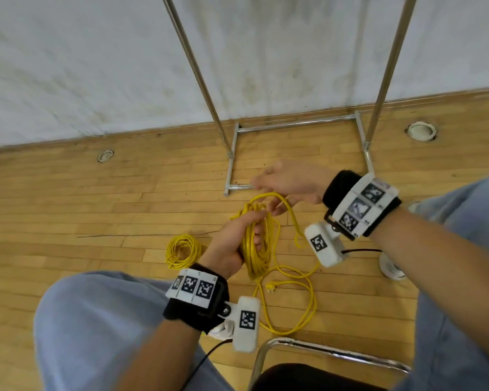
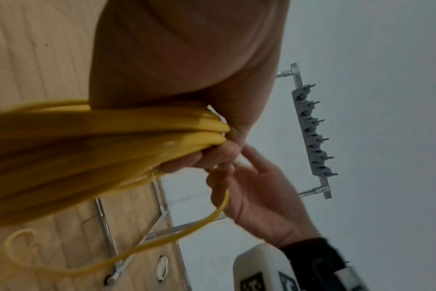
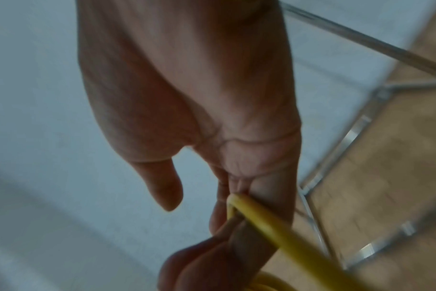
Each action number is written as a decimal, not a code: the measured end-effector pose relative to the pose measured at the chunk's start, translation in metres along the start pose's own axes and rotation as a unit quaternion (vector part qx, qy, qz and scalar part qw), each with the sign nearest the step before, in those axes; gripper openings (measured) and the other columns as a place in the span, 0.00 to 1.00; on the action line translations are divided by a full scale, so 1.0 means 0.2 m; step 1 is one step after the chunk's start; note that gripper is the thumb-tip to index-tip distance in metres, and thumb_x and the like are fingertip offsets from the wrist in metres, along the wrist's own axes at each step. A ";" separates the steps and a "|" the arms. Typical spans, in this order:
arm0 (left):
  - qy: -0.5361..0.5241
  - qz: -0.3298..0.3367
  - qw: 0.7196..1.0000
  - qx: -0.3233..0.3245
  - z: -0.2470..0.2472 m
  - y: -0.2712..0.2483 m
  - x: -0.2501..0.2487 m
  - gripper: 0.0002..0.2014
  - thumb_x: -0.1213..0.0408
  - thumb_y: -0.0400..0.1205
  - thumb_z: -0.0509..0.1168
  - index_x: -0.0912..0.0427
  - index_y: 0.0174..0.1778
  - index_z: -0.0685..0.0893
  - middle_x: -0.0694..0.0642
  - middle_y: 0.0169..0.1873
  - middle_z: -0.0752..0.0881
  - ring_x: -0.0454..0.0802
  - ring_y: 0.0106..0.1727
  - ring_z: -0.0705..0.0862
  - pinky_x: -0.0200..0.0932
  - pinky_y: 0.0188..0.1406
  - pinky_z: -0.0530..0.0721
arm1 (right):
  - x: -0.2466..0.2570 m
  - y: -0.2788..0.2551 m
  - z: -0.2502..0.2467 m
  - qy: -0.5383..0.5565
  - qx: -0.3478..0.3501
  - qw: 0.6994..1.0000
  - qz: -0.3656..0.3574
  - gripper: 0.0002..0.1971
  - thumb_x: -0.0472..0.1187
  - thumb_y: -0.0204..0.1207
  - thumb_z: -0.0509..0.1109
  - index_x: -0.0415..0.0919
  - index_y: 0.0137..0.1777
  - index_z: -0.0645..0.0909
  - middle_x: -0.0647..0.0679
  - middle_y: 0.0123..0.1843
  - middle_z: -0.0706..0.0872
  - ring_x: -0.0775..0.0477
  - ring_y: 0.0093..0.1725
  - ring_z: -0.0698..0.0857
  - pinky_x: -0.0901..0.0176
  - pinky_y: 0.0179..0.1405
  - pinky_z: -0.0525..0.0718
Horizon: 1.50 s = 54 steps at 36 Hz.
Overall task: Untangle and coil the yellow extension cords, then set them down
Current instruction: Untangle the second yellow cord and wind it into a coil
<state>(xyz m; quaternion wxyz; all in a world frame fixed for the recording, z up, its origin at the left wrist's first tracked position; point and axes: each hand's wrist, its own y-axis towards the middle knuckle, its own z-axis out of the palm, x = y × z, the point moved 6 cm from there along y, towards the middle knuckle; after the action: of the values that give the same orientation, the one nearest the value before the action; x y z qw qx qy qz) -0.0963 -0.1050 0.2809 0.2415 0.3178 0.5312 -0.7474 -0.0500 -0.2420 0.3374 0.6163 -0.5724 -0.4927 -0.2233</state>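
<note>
No text can be read; the wristbands (image 1: 196, 289) carry only coded squares.

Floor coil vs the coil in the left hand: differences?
The floor coil lies flat on the floor, untouched; the held coil hangs gripped by the left hand, one loop held by the right hand. The floor coil is a round ring; the held coil is elongated, its loose tail trailing to a plug on the floor. Both are yellow cord.

A metal rack (image 1: 295, 124) stood on the wooden floor (image 1: 68, 210) by a stained white wall (image 1: 96, 52); a chrome-framed, black-seated chair (image 1: 331, 351) sat nearer.
</note>
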 end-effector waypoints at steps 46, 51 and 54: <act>-0.474 0.133 0.870 -0.039 -0.32 -0.07 -0.37 0.16 0.59 0.83 0.71 0.54 0.30 0.74 0.44 0.21 0.73 0.39 0.19 0.73 0.33 0.20 0.72 | -0.41 -0.04 0.27 -0.054 0.084 0.990 -0.099 0.31 0.68 0.85 0.59 0.40 0.34 0.72 0.45 0.28 0.71 0.48 0.27 0.70 0.63 0.31 0.73; -0.429 0.115 0.893 0.072 -0.31 -0.12 -0.42 0.08 0.59 0.81 0.67 0.57 0.40 0.78 0.44 0.17 0.74 0.39 0.17 0.73 0.31 0.21 0.69 | -0.65 0.06 0.15 -0.060 0.047 0.996 -0.049 0.36 0.78 0.76 0.63 0.43 0.31 0.72 0.43 0.29 0.74 0.45 0.31 0.71 0.57 0.41 0.74; -0.389 0.109 0.905 0.132 -0.29 -0.17 -0.44 0.08 0.57 0.84 0.64 0.58 0.43 0.78 0.45 0.17 0.74 0.40 0.17 0.73 0.32 0.22 0.68 | -0.84 0.10 0.03 -0.099 -0.013 0.995 0.005 0.38 0.81 0.75 0.57 0.44 0.25 0.72 0.46 0.27 0.75 0.47 0.32 0.77 0.50 0.57 0.78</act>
<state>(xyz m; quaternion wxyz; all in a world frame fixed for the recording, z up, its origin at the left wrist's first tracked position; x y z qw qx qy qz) -0.0466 -0.0374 0.3534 0.4648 0.0868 0.2540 -0.8437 -0.1052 -0.2798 0.1813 0.5586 -0.6020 -0.5450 -0.1686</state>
